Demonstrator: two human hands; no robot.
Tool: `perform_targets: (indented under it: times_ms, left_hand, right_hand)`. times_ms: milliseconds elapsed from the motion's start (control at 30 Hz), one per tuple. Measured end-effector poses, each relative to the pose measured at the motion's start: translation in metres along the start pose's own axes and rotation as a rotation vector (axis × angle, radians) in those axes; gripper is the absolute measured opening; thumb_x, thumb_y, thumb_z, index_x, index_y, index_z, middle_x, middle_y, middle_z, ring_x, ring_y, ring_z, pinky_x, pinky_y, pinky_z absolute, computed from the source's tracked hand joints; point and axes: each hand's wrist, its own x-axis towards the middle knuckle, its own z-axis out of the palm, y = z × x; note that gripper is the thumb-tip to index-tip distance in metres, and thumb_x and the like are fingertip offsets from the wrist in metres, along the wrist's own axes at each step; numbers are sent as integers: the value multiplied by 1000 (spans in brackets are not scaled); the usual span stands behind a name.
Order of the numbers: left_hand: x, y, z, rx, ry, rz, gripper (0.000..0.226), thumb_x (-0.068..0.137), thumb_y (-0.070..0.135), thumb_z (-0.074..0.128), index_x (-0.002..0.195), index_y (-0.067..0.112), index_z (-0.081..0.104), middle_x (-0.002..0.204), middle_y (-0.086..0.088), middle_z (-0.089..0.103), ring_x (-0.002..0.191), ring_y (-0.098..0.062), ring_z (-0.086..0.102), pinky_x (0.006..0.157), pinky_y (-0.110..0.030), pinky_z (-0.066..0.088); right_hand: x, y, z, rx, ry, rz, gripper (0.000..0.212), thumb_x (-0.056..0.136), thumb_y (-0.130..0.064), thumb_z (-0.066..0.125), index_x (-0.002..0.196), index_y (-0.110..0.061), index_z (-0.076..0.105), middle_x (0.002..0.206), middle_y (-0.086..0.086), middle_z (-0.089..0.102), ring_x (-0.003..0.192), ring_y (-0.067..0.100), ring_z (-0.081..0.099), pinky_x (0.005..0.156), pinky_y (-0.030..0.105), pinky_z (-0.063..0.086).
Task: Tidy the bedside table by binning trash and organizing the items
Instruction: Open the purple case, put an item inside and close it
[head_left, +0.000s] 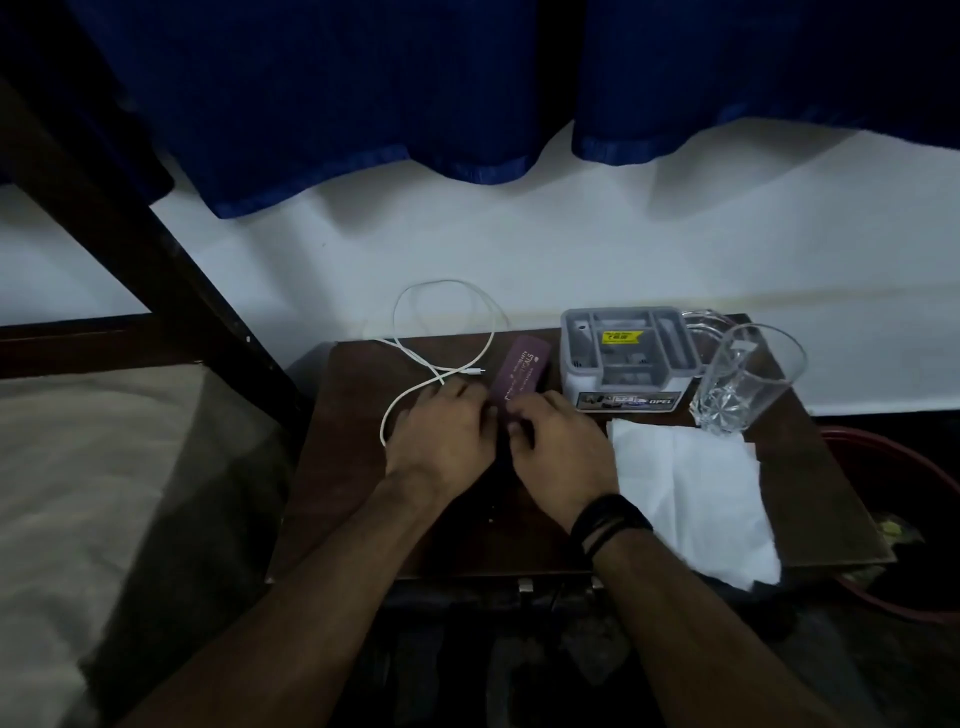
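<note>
On the dark wooden bedside table (358, 467) lies a flat purple packet (522, 371) with pale lettering. My left hand (441, 436) and my right hand (558, 449) both rest at its near end, fingers curled over it; the near end is hidden under them. A white cable (447, 332) loops at the table's back left, its plug lying beside the packet. A white tissue (685, 493) is spread at the right front. A grey plastic organizer box (626, 358) stands at the back, and a clear glass mug (748, 379) stands to its right.
A red-rimmed bin (904, 525) sits on the floor right of the table. A bed with pale bedding (78, 493) and a dark wooden frame (130, 249) is on the left. Blue curtains (415, 104) hang against the white wall behind.
</note>
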Motion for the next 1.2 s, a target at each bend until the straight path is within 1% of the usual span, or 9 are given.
perform_targets:
  times_ms: [200,367,533,633,733,833,900,1033,1200]
  left_hand:
    - [19,22,4,2,-128,-33,37,92,46,49,121,23,52,125,-8,55,120,-34,52,90,-55,50]
    - [31,28,11,-25,-192,-111,46,89,49,55,124,22,42,125,-11,57,119,-37,54,90,-54,50]
    - [25,24,5,-172,-98,-162,50,87,47,63,127,22,48,128,-7,60,123,-33,48,92,-50,50]
    - [13,12,-10,-264,53,-202,53,83,46,69,128,22,53,118,-3,66,113,-26,57,93,-39,49]
    - [2,-1,-29,-597,92,-236,44,78,40,77,116,29,59,101,15,66,92,-7,63,85,-27,48]
    - [-1,-8,-47,-881,-48,-180,41,67,47,75,105,36,62,102,12,70,84,-2,67,77,-29,52]
    - [0,-9,-57,-917,-134,-110,40,67,42,71,105,33,63,100,9,72,81,-2,66,73,-28,51]
    - [7,-8,-73,-836,-224,38,49,65,42,62,110,25,63,105,1,74,93,-7,67,79,-24,49]
    - [13,-3,-87,-549,-286,106,48,69,46,69,114,33,58,108,8,72,98,-13,70,91,-36,54]
  right_hand:
    - [4,9,-4,16,31,15,36,86,-16,52,117,-26,67,112,4,66,98,36,65,77,45,56]
    - [5,13,-6,69,54,37,29,89,-22,55,113,-29,68,113,0,66,99,32,65,80,46,56]
    - [3,10,-7,192,219,-10,26,86,-26,54,105,-24,71,105,2,70,93,29,67,78,44,57]
    - [3,4,-9,468,278,42,19,91,-17,64,108,-22,70,105,-1,70,93,15,67,84,36,56]
    - [6,-5,-22,1039,132,384,24,92,-20,71,114,-29,65,102,-2,71,88,11,65,79,33,53]
    - [8,-6,-33,1470,-211,713,39,90,-37,72,127,-32,62,104,0,75,87,15,64,75,35,47]
    - [8,-4,-35,1595,-376,678,45,89,-45,70,131,-28,64,115,-1,74,81,13,63,77,36,48]
    - [7,-5,-37,1712,-488,540,55,87,-49,67,134,-21,62,102,-4,69,76,10,58,86,41,49]
    - [4,-1,-36,1690,-416,441,24,90,-40,70,110,-29,66,111,-1,69,97,18,62,92,45,47]
